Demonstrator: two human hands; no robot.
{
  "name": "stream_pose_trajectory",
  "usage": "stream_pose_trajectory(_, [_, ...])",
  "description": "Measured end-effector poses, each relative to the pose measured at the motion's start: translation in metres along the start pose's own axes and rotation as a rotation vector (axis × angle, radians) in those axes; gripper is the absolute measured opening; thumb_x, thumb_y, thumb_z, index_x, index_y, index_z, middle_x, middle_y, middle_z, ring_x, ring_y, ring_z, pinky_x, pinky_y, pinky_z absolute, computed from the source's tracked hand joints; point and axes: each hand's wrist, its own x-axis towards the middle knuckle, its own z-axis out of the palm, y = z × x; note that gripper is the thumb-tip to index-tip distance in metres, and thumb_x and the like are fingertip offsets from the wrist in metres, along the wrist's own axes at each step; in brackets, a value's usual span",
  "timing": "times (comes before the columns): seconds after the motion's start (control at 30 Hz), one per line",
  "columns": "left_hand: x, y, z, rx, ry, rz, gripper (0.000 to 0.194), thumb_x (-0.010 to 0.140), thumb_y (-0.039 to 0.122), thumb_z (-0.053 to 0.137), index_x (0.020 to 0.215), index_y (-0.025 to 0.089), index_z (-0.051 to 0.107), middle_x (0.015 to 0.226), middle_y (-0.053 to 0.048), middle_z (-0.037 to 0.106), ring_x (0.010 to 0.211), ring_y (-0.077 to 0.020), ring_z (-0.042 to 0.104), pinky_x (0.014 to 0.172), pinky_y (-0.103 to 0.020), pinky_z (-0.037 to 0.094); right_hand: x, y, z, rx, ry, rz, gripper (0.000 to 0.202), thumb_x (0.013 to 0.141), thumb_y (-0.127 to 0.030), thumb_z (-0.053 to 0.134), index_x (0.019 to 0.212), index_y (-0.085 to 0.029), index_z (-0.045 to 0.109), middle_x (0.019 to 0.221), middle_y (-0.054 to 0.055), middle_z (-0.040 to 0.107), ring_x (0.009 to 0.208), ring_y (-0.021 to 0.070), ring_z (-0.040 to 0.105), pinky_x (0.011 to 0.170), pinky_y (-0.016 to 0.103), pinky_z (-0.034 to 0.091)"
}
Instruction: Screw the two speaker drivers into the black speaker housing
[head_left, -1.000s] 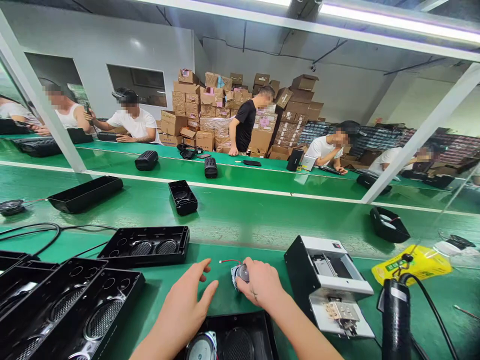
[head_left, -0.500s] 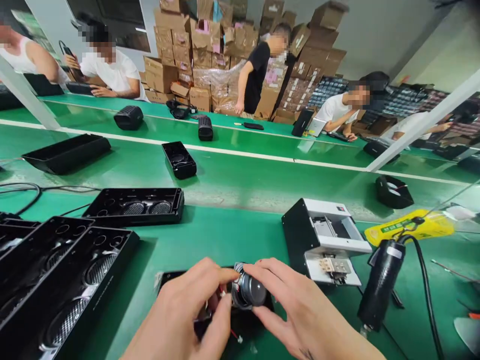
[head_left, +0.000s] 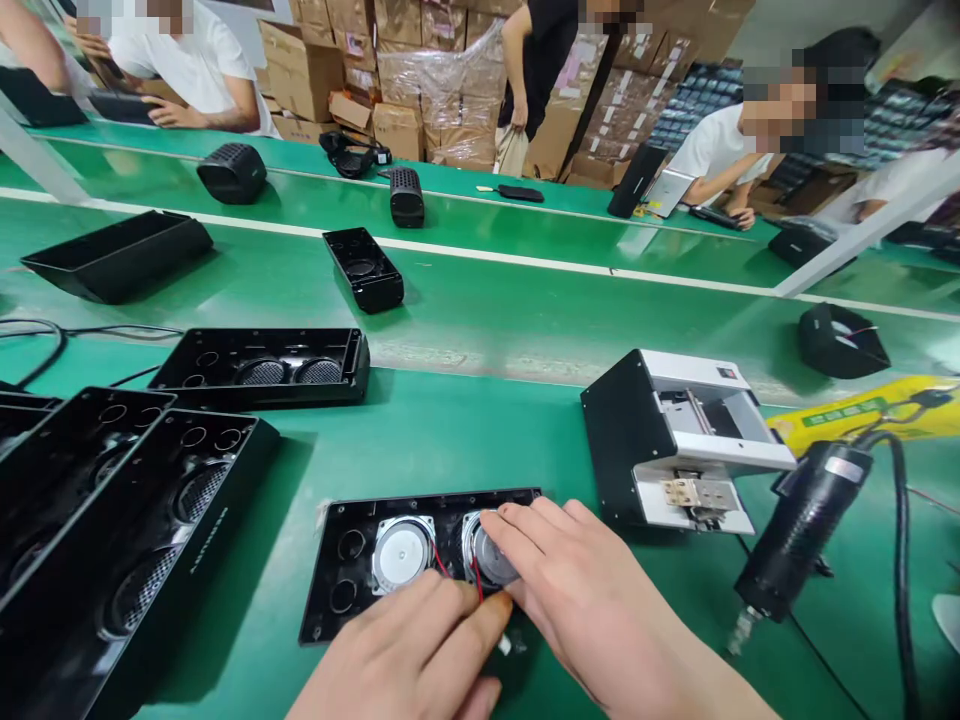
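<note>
Our right hand (head_left: 592, 590) lies palm down, fingers spread and pressed on a round metal speaker (head_left: 487, 555) seated in the right bay of a flat black plastic shell (head_left: 352, 570); it grips nothing. Our left hand (head_left: 420, 655) rests half-curled at the shell's near edge, fingertips by the red wire (head_left: 475, 578); we cannot tell whether it pinches it. A second speaker (head_left: 402, 552), shiny-faced, sits in the left bay. Right of the shell: a boxy black-and-white feeder (head_left: 675, 440), then a black cylindrical screwdriver (head_left: 802, 525), tilted. More shells (head_left: 127, 510) lie left on the green mat (head_left: 465, 440).
</note>
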Motion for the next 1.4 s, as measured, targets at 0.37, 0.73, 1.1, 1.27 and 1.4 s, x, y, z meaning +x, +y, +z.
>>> stream_pose_trajectory(0.37, [-0.044,-0.053,-0.027,0.225,-0.089,-0.206,0.1,0.085,0.069,0.073,0.165,0.025,0.032,0.168,-0.011,0.036,0.149,-0.0455,0.039,0.11,-0.064,0.052,0.006,0.005,0.013,0.079,0.0,-0.036,0.042,0.097,-0.016,0.069,0.138,-0.019,0.061,0.127,0.005,0.07,0.102,0.0241,0.062,0.081,0.043,0.044])
stream_pose_trajectory(0.73, [-0.035,-0.055,-0.009,0.067,-0.123,-0.279,0.088,0.08,0.037,0.087,0.155,0.029,0.042,0.158,-0.007,0.045,0.139,-0.0367,0.044,0.111,-0.052,0.049,0.008,0.009,0.015,0.132,0.002,-0.022,0.042,0.097,-0.02,0.073,0.138,-0.019,0.062,0.132,0.005,0.07,0.104,0.024,0.063,0.082,0.042,0.044])
stream_pose_trajectory(1.1, [-0.031,-0.053,-0.012,0.016,-0.158,-0.316,0.087,0.08,0.03,0.085,0.155,0.031,0.04,0.159,-0.005,0.043,0.14,-0.0363,0.041,0.113,-0.054,0.046,0.01,0.009,0.01,0.157,0.045,-0.043,0.05,0.088,-0.019,0.087,0.133,-0.018,0.066,0.128,0.001,0.072,0.099,0.021,0.062,0.079,0.04,0.037])
stream_pose_trajectory(1.27, [-0.03,-0.053,-0.014,0.012,-0.166,-0.296,0.088,0.08,0.031,0.086,0.155,0.03,0.039,0.158,-0.007,0.042,0.139,-0.0365,0.04,0.112,-0.055,0.046,0.012,0.01,0.01,0.174,0.053,-0.049,0.054,0.084,-0.018,0.091,0.132,-0.019,0.066,0.129,0.0,0.071,0.1,0.0209,0.061,0.079,0.039,0.034])
stream_pose_trajectory(1.4, [-0.032,-0.053,-0.012,0.012,-0.165,-0.305,0.088,0.082,0.032,0.084,0.156,0.031,0.037,0.158,-0.007,0.042,0.139,-0.0365,0.039,0.111,-0.056,0.045,0.011,0.01,0.012,0.181,0.043,-0.046,0.053,0.085,-0.018,0.09,0.133,-0.02,0.066,0.128,-0.001,0.071,0.097,0.0204,0.061,0.079,0.039,0.031])
